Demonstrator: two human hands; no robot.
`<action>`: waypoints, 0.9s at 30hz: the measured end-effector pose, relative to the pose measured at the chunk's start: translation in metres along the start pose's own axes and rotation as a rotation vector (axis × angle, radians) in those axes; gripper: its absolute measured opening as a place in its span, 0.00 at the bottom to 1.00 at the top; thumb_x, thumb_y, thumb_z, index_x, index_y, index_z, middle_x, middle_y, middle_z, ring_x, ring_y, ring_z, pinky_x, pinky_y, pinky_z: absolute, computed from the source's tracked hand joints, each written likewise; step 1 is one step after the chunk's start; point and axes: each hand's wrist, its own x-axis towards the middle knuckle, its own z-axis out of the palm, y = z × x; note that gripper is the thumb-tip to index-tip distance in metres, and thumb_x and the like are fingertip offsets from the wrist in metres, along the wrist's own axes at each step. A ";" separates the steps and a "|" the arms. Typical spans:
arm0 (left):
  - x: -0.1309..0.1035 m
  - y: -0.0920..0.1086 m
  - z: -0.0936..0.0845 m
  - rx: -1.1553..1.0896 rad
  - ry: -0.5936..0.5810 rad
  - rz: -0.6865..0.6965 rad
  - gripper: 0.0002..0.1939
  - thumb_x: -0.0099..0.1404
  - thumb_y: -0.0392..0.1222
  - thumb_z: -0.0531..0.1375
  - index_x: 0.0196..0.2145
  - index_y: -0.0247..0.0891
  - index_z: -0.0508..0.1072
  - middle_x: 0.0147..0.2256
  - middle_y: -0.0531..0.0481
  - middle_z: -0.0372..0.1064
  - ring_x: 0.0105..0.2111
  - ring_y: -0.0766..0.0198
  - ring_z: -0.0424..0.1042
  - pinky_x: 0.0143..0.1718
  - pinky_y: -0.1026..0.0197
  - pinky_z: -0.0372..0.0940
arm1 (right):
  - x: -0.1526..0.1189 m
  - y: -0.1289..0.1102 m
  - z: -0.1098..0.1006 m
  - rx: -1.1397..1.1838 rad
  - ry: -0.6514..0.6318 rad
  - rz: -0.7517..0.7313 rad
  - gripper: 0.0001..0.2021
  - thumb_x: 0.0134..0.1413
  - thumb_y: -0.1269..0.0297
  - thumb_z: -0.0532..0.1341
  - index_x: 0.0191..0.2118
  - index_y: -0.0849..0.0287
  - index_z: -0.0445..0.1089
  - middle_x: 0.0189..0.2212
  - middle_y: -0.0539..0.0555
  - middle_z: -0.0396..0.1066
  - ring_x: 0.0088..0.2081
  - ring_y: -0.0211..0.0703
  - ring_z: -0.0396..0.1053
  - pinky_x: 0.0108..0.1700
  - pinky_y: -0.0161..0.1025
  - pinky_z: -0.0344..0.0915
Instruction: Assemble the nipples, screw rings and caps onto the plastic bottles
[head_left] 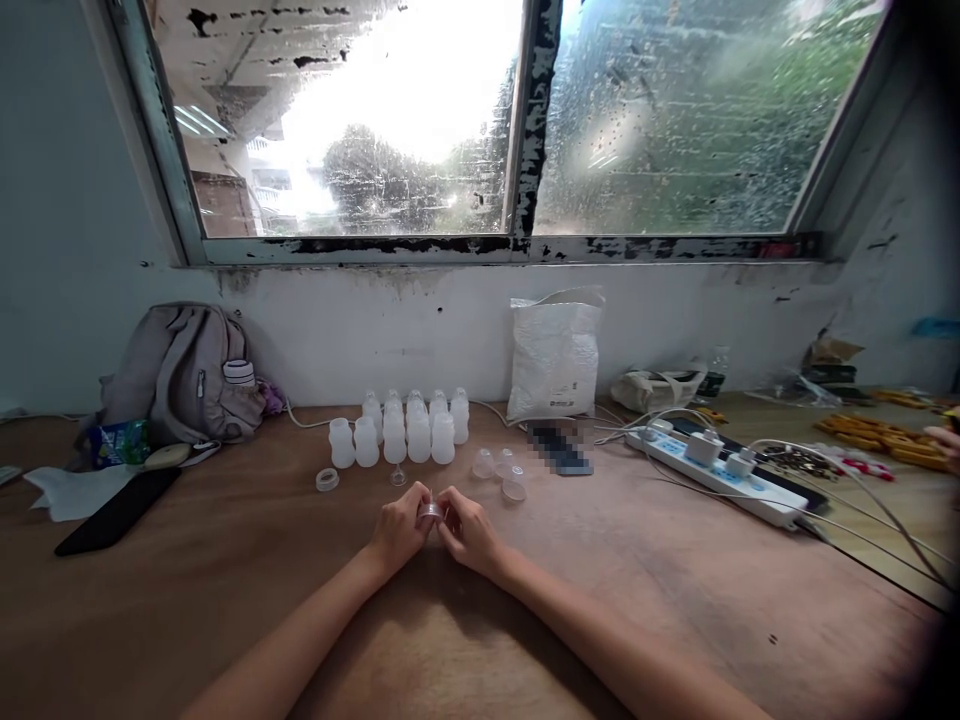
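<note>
My left hand [401, 525] and my right hand [469, 530] meet above the table, both with fingers closed on a small translucent ring [430, 511]. Just beyond them a clear nipple-shaped piece [398, 475] stands on the wood. Behind it are several frosted bottles [418, 437] in rows; the two at the left end [342, 443] have no tops. Another ring [327, 479] lies to the left of the nipple-shaped piece. Several clear dome caps [514, 484] sit to the right of the bottles.
A dark phone [120, 510] and backpack [180, 375] are at the left. Behind the caps stand a white bag [555, 355] and a partly blurred phone [574, 464]. A power strip [720, 478] with cables crosses the right. Part of another person's hand [946, 440] shows at the right edge.
</note>
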 end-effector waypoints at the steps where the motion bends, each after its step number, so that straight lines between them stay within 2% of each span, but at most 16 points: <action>1: 0.000 -0.001 -0.001 -0.011 0.001 -0.012 0.03 0.57 0.38 0.51 0.31 0.40 0.60 0.25 0.55 0.63 0.24 0.65 0.64 0.27 0.65 0.57 | -0.001 -0.004 -0.001 0.027 0.001 0.000 0.05 0.47 0.72 0.53 0.33 0.59 0.57 0.22 0.47 0.60 0.23 0.34 0.58 0.27 0.31 0.57; 7: 0.002 -0.008 -0.004 -0.087 0.001 -0.058 0.01 0.55 0.37 0.51 0.29 0.40 0.59 0.23 0.58 0.58 0.23 0.67 0.60 0.27 0.66 0.55 | -0.003 -0.018 -0.006 0.253 0.018 0.024 0.06 0.51 0.66 0.54 0.36 0.60 0.62 0.25 0.50 0.64 0.24 0.35 0.61 0.28 0.32 0.60; 12: 0.007 -0.013 -0.001 -0.151 0.042 -0.047 0.01 0.56 0.38 0.50 0.29 0.39 0.58 0.23 0.58 0.56 0.23 0.68 0.58 0.26 0.67 0.55 | 0.005 -0.011 -0.001 0.687 0.181 0.376 0.12 0.54 0.56 0.51 0.39 0.59 0.58 0.24 0.48 0.63 0.15 0.31 0.59 0.16 0.29 0.56; 14: 0.008 -0.014 0.000 -0.173 0.051 -0.032 0.02 0.58 0.39 0.50 0.29 0.39 0.58 0.23 0.58 0.57 0.23 0.68 0.59 0.26 0.67 0.55 | 0.008 -0.007 0.001 0.793 0.171 0.460 0.15 0.51 0.54 0.54 0.39 0.59 0.58 0.25 0.47 0.64 0.14 0.31 0.59 0.14 0.28 0.54; 17: 0.010 -0.015 0.000 -0.190 0.042 -0.002 0.03 0.59 0.40 0.50 0.29 0.39 0.58 0.24 0.57 0.59 0.24 0.68 0.61 0.27 0.67 0.57 | 0.009 -0.004 0.004 0.841 0.097 0.496 0.16 0.47 0.53 0.57 0.35 0.61 0.62 0.24 0.48 0.64 0.14 0.32 0.60 0.13 0.28 0.53; 19: 0.009 -0.015 0.000 -0.183 0.038 0.013 0.04 0.59 0.40 0.51 0.30 0.38 0.58 0.26 0.56 0.61 0.25 0.68 0.63 0.27 0.67 0.58 | 0.008 -0.003 0.006 0.836 0.106 0.506 0.16 0.46 0.52 0.58 0.32 0.62 0.63 0.23 0.48 0.64 0.14 0.31 0.60 0.13 0.29 0.53; 23: 0.005 -0.010 -0.004 -0.117 0.029 0.043 0.08 0.59 0.42 0.53 0.36 0.38 0.58 0.31 0.53 0.65 0.24 0.69 0.66 0.27 0.67 0.61 | 0.010 0.007 0.005 0.794 0.228 0.550 0.18 0.45 0.48 0.58 0.26 0.61 0.60 0.19 0.47 0.61 0.13 0.30 0.56 0.13 0.29 0.52; 25: 0.005 -0.007 -0.011 -0.053 0.013 0.073 0.12 0.58 0.43 0.55 0.39 0.39 0.60 0.34 0.53 0.66 0.24 0.69 0.67 0.28 0.67 0.62 | 0.012 0.017 0.001 0.757 0.315 0.580 0.20 0.45 0.46 0.56 0.26 0.61 0.58 0.19 0.46 0.60 0.12 0.30 0.55 0.12 0.29 0.50; 27: 0.010 -0.007 -0.023 0.037 0.023 0.089 0.11 0.58 0.44 0.55 0.39 0.40 0.62 0.36 0.52 0.67 0.28 0.67 0.68 0.32 0.65 0.62 | 0.013 0.028 -0.006 0.715 0.371 0.607 0.20 0.45 0.45 0.56 0.26 0.60 0.57 0.20 0.47 0.59 0.12 0.29 0.54 0.11 0.28 0.48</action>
